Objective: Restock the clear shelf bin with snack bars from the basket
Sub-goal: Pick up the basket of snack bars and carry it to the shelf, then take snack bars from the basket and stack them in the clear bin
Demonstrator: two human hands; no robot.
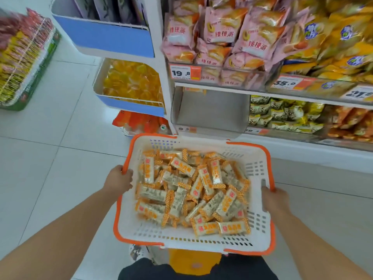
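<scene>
A white basket [256, 166] with an orange rim hangs low in front of me, holding several snack bars [191, 190] in orange-and-white wrappers. My left hand [119, 179] grips the left rim. On the right rim sits my right hand [275, 199], fingers curled over the edge. Just beyond the basket's far edge, the clear shelf bin [212, 112] stands on the lower shelf, and I see nothing inside it.
Pink snack bags [218, 37] and yellow bags [333, 43] fill the upper shelf. Green-yellow packs [282, 116] sit right of the bin. A blue-and-white end rack [129, 85] with orange sweets stands left. A wire display [22, 57] is far left across white floor tiles.
</scene>
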